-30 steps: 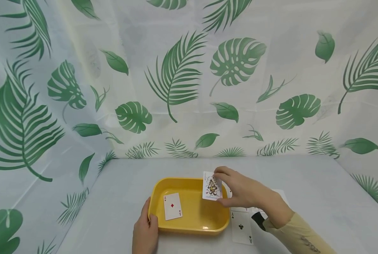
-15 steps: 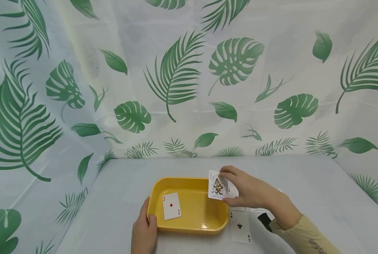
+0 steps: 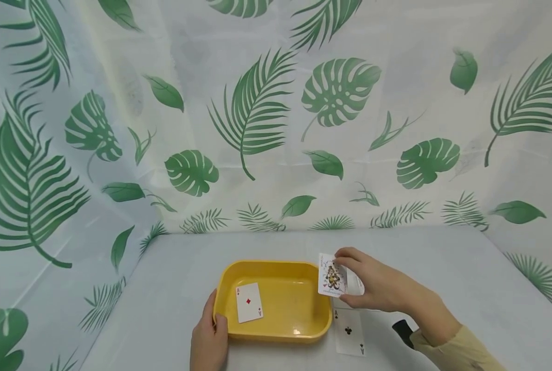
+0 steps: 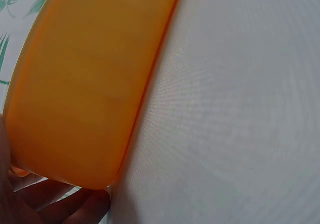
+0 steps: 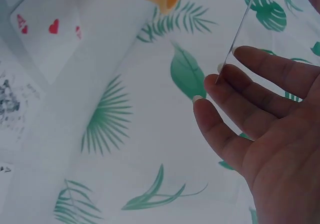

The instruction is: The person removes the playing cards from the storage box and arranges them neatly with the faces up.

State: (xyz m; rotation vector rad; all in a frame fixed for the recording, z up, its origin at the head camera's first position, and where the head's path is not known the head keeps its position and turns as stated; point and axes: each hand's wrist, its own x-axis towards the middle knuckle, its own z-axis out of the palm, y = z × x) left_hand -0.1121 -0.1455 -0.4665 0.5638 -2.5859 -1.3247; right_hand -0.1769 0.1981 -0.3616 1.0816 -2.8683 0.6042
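Observation:
My left hand (image 3: 209,335) grips the left end of a yellow tray (image 3: 276,338), thumb over the rim; in the left wrist view its fingers curl against the tray's outer wall (image 4: 85,83). Inside the tray, toward its left, an ace of diamonds (image 3: 249,303) lies face up. My right hand (image 3: 380,281) pinches a joker card (image 3: 332,276) by its edges, held up at the tray's right rim. From the right wrist that joker card (image 5: 241,28) appears nearly edge-on. An ace of clubs (image 3: 348,332) lies on the table right of the tray.
An ace of hearts (image 5: 54,26) lies face up on the table in the right wrist view, with a black-printed card (image 5: 10,103) beside it. A leaf-patterned curtain (image 3: 276,118) hangs behind the white table (image 3: 173,268). A black piece (image 3: 403,332) sits at my right wrist.
My right hand has carried the joker card rightward, from over the tray's right end to its right rim. The left hand keeps its grip; the ace of diamonds stays put in the tray.

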